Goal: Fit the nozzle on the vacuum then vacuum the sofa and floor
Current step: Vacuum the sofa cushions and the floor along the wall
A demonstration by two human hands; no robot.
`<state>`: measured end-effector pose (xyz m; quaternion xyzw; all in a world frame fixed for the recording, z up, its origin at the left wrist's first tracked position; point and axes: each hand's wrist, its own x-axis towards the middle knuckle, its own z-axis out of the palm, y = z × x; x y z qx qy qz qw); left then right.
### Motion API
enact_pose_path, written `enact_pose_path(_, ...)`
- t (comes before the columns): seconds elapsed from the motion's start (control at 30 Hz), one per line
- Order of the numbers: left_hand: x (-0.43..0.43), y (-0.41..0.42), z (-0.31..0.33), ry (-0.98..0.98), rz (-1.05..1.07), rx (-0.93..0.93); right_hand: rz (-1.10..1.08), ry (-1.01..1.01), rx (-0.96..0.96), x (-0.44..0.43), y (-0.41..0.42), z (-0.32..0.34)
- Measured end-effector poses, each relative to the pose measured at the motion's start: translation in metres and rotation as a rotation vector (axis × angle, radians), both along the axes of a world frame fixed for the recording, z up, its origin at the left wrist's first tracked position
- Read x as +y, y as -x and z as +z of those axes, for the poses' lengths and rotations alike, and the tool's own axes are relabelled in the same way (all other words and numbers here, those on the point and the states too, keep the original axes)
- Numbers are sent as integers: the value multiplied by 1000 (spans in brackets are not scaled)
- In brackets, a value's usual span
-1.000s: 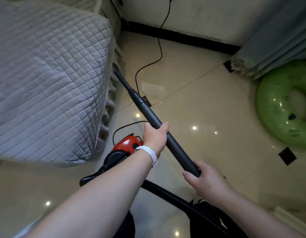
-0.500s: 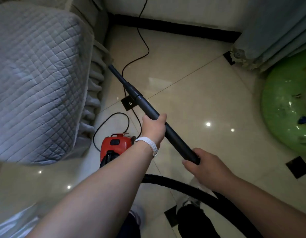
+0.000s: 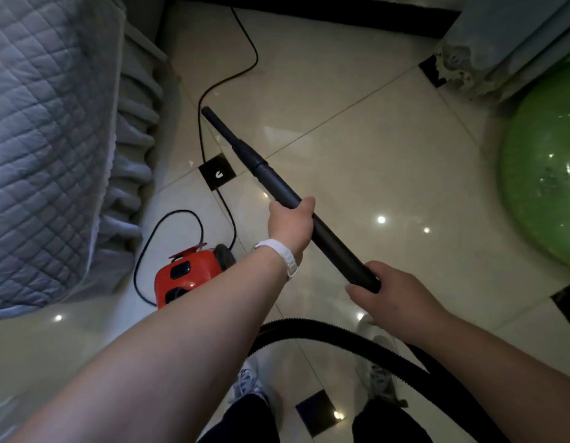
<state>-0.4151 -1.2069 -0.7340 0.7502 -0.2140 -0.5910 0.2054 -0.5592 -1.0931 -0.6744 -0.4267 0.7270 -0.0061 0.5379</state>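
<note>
A long black vacuum wand (image 3: 328, 235) slants up and left across the glossy beige tiled floor (image 3: 357, 129). A narrow black nozzle (image 3: 226, 135) is fitted on its far end, with the tip near the floor beside the sofa. My left hand (image 3: 290, 225), with a white wristband, grips the wand's middle. My right hand (image 3: 389, 292) grips its lower end, where the black ribbed hose (image 3: 325, 330) starts. The red vacuum body (image 3: 184, 276) stands on the floor next to the sofa (image 3: 47, 139), which wears a grey quilted cover.
A black power cord (image 3: 226, 75) runs from the wall to the vacuum, looping beside it. A green inflatable ring (image 3: 542, 171) lies at the right, below a grey curtain (image 3: 507, 46). My feet in sneakers (image 3: 248, 382) stand at the bottom.
The view has tilted down and the sofa has slid left. The nozzle tip has come away from the sofa's edge onto open floor. Both hands keep their grip on the wand.
</note>
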Motion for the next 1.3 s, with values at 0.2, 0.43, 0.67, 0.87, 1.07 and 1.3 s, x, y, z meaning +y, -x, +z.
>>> enact_pose_path(0.2,5,20,-80,22,36,36,16,4,37,3,24,-76)
enact_pose_path(0.43,-4,46,-165,116,4,69,44,69,68,-8,55,-157)
enact_pose_path(0.67,0,71,-223,155,17,84,60,46,31,-10,77,-196)
enact_pose_path(0.87,15,85,-226,125,-23,88,25,2,4,3,93,-198)
enact_pose_path(1.07,20,81,-231,79,8,109,20,-17,0,8,85,-204)
enact_pose_path(1.3,29,63,-233,47,39,127,59,-42,-10,10,73,-206)
